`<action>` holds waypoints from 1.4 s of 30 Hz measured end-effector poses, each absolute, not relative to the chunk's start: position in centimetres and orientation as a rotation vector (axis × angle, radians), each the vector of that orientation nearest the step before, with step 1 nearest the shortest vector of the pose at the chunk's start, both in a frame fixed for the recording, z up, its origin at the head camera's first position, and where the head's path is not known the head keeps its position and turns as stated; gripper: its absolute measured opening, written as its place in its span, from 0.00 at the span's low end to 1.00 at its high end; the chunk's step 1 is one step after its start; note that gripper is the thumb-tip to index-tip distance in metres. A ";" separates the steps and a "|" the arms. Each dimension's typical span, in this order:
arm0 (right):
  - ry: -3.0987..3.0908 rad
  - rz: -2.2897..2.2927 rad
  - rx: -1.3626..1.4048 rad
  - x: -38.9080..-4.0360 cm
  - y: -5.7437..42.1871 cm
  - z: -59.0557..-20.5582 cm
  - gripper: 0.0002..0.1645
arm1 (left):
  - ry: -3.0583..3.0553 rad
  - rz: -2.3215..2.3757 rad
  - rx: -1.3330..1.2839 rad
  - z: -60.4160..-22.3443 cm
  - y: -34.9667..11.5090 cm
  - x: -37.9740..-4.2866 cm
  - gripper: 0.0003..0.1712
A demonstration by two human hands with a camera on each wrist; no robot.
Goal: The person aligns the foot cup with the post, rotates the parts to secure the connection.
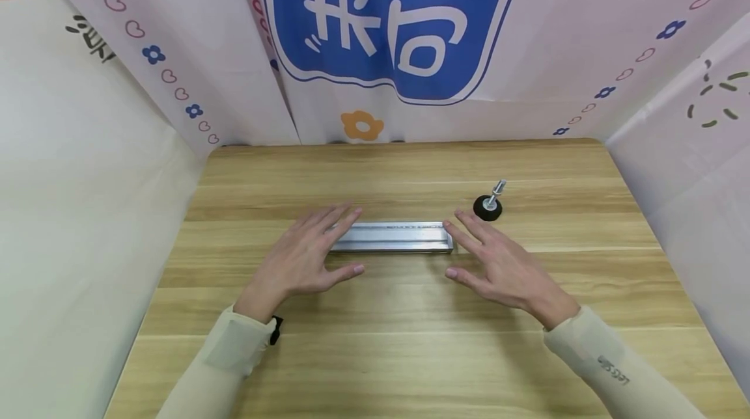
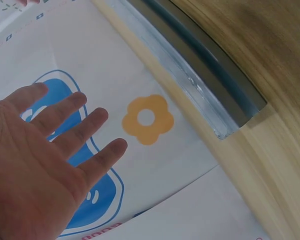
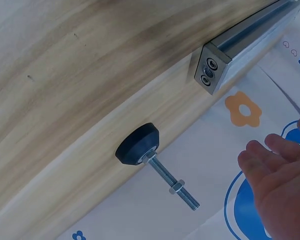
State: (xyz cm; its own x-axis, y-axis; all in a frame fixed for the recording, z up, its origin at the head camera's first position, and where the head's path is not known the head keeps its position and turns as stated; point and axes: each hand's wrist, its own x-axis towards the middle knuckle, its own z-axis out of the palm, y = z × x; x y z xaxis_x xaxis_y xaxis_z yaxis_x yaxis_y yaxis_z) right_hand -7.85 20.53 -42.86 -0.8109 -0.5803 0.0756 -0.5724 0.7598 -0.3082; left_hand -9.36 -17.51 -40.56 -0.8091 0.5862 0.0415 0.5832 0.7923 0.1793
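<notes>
An aluminium profile bar (image 1: 389, 237) lies crosswise on the wooden table, grooved along its length. In the right wrist view its end plate (image 3: 210, 69) shows two screws with a hole between them. My left hand (image 1: 301, 253) hovers over the bar's left end, fingers spread and straight, holding nothing. Over the right end, my right hand (image 1: 498, 259) is likewise spread, its fingertips close to the bar's corner. Behind the right hand stands a levelling foot (image 1: 487, 207) with a round black base; its threaded stud (image 3: 170, 177) carries a nut and tilts upward.
The wooden table (image 1: 381, 341) has rounded far corners. White printed cloth (image 1: 234, 81) with a blue sign and an orange flower hangs behind its far edge. More white cloth (image 1: 691, 146) closes off both sides.
</notes>
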 end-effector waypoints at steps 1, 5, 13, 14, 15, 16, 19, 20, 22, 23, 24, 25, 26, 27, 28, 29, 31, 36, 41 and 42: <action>2.919 -0.508 -0.950 -7.8 20.5 -42.9 0.49 | 2.954 0.301 0.962 -40.6 -17.5 -9.4 0.56; 2.905 -0.537 -0.931 -7.6 20.4 -43.2 0.48 | 2.942 0.338 0.946 -40.9 -17.6 -9.4 0.55; 2.888 -0.552 -0.891 -7.3 20.1 -43.9 0.46 | 2.921 0.382 0.916 -41.3 -17.6 -9.5 0.54; 2.887 -0.556 -0.889 -7.3 20.1 -44.1 0.46 | 2.920 0.387 0.912 -41.4 -17.7 -9.5 0.54; 2.886 -0.565 -0.889 -7.2 20.0 -44.2 0.46 | 2.917 0.391 0.908 -41.4 -17.7 -9.5 0.54; 2.885 -0.574 -0.889 -7.2 19.8 -44.3 0.45 | 2.915 0.396 0.902 -41.5 -17.7 -9.5 0.54; 2.894 -0.595 -0.897 -7.1 19.5 -44.8 0.43 | 2.913 0.411 0.887 -41.6 -17.8 -9.5 0.54; 2.899 -0.602 -0.902 -7.1 19.4 -45.0 0.43 | 2.912 0.414 0.881 -41.7 -17.8 -9.5 0.53; 2.912 -0.611 -0.904 -7.1 19.3 -45.2 0.43 | 2.909 0.425 0.870 -41.7 -17.8 -9.5 0.53; 2.916 -0.613 -0.903 -7.1 19.2 -45.3 0.43 | 2.906 0.426 0.860 -41.8 -17.8 -9.6 0.53; 2.919 -0.616 -0.897 -7.1 19.2 -45.4 0.43 | 2.903 0.428 0.851 -41.8 -17.8 -9.6 0.53; 2.920 -0.618 -0.889 -7.1 19.2 -45.5 0.43 | 2.897 0.431 0.841 -41.8 -17.8 -9.7 0.53; 2.920 -0.622 -0.882 -7.1 19.2 -45.5 0.43 | 2.893 0.432 0.831 -41.9 -17.8 -9.7 0.53; 2.920 -0.624 -0.876 -7.1 19.1 -45.6 0.43 | 2.888 0.435 0.822 -42.0 -17.8 -9.7 0.53; 2.915 -0.626 -0.864 -7.2 19.1 -45.6 0.43 | 2.883 0.435 0.810 -42.0 -17.9 -9.7 0.53; 2.910 -0.628 -0.852 -7.2 19.1 -45.7 0.43 | 2.879 0.437 0.800 -42.1 -17.9 -9.8 0.53; 2.904 -0.633 -0.835 -7.3 19.1 -45.8 0.43 | 2.873 0.441 0.781 -42.3 -18.0 -9.9 0.53; 2.902 -0.637 -0.800 -7.4 19.1 -46.1 0.42 | 2.864 0.460 0.758 -42.9 -18.3 -10.1 0.53; 2.906 -0.654 -0.742 -7.3 19.0 -46.3 0.42 | 2.859 0.470 0.732 -43.4 -18.6 -10.3 0.53; 2.906 -0.661 -0.728 -7.3 18.9 -46.3 0.43 | 2.859 0.467 0.727 -43.5 -18.7 -10.4 0.53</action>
State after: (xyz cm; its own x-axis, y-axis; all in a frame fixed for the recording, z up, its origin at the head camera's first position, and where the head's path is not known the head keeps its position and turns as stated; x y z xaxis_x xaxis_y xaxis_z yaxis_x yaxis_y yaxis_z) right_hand -7.33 18.93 -46.34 -0.8847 -0.4649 0.0329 -0.4334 0.7947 -0.4251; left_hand -10.36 -18.66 -43.51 -0.8703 0.4872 -0.0722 0.4389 0.8337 0.3350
